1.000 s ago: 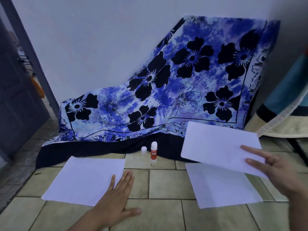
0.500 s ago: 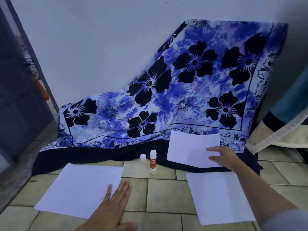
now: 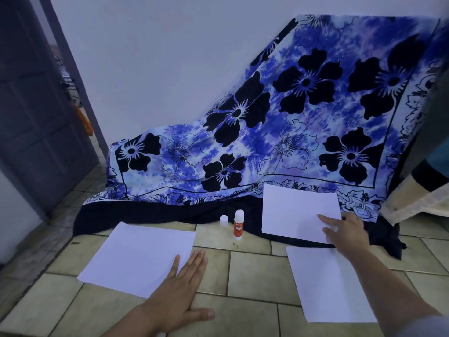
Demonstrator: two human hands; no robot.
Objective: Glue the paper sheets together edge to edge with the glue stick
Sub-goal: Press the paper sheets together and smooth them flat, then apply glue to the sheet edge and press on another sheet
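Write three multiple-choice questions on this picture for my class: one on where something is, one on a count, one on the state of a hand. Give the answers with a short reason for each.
1. Where is the glue stick?
A. Upright on the floor tiles
B. Lying on the patterned cloth
C. In a hand

2. How many paper sheets are out?
A. Two
B. Three
C. Five

3. How is the left hand?
A. Curled round the glue stick
B. In a fist in the air
C. Flat, fingers straight, by the left sheet

Answers:
1 A: it stands on a tile with no hand on it.
2 B: one lies by the left hand, one under the right hand, and one nearer.
3 C: the palm is down, the fingers are straight, and it holds nothing.
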